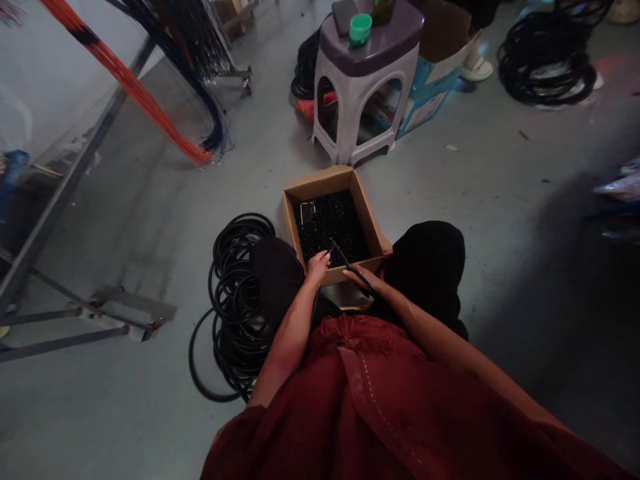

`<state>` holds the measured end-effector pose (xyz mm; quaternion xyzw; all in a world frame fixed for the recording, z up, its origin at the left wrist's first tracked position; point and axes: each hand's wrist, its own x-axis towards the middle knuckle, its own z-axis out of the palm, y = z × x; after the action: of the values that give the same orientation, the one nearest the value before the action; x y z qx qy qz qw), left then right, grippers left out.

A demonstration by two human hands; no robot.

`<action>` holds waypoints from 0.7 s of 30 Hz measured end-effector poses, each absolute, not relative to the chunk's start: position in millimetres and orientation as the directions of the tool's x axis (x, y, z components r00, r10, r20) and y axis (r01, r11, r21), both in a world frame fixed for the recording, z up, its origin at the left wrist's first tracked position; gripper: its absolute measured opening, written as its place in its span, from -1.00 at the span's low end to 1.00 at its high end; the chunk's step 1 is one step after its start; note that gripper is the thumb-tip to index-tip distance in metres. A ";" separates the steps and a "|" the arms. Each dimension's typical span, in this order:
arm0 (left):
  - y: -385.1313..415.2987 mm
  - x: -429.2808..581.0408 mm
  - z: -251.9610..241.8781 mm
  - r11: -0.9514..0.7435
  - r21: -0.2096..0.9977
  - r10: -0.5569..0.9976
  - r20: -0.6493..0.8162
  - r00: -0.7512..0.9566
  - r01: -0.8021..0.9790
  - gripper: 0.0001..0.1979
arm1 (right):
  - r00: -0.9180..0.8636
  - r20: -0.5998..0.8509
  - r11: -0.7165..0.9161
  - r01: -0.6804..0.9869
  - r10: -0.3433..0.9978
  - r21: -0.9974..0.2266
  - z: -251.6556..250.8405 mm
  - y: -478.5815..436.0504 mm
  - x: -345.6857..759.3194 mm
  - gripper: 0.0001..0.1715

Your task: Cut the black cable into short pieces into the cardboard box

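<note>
I sit on the floor with a cardboard box (373, 223) between my knees, filled with small black pieces (333, 223). My right hand (361, 278) is closed on black scissors (345, 262) whose blades point up toward the box. My left hand (318, 267) is pinched at the box's near edge, holding a thin black piece right at the scissor tips. A coil of black cable (235, 300) lies on the floor by my left knee.
A white plastic stool (367, 87) with a purple top stands beyond the box, with a green cup (360, 28) and a phone on it. Another black cable coil (547, 60) lies at the back right. Orange and blue wire bundles (135, 87) hang from a metal rack at left.
</note>
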<state>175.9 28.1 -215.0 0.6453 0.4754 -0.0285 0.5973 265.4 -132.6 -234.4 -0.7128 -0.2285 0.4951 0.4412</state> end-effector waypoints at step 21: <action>24.4 174.7 -218.0 0.179 0.741 0.530 -0.627 0.571 0.647 -0.57 | 0.364 -0.499 -0.502 -0.092 0.787 -0.860 -228.6 -133.7 265.9 -0.61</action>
<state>174.7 24.4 -218.0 0.6388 0.4605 -0.0477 0.6145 265.9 -133.7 -228.6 -0.7030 -0.2468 0.5068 0.4336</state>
